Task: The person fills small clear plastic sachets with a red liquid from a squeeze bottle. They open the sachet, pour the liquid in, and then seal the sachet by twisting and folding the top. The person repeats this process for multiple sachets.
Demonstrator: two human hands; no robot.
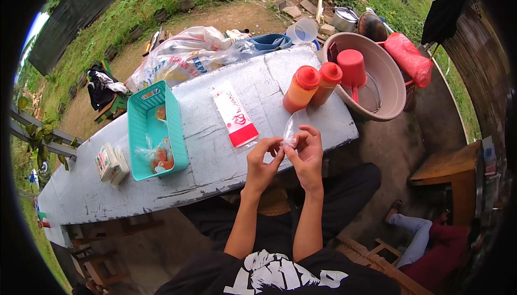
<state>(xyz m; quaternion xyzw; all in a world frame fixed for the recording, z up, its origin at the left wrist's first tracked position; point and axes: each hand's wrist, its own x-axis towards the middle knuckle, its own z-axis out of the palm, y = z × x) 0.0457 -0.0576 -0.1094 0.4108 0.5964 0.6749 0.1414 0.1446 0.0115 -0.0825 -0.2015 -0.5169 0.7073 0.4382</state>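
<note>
My left hand (261,161) and my right hand (305,157) meet over the table's near edge. Between their fingertips they pinch a small clear plastic bag (291,129), whose narrow end points away from me. Just beyond it stand two squeeze bottles with red caps, one with orange-red sauce (301,89) and one with brownish sauce (324,84). Left of my hands a white and red plastic packet (235,115) lies flat. Farther left, a turquoise plastic basket (181,133) holds several small knotted bags (163,157) of orange-red sauce.
The grey metal-topped table (202,133) also bears paper packs (111,163) at left. A large printed plastic sack (177,58) stands behind it. At right, a brown basin (398,97) holds a red dipper (352,66). Another person (424,234) sits at lower right, near a wooden table (446,165).
</note>
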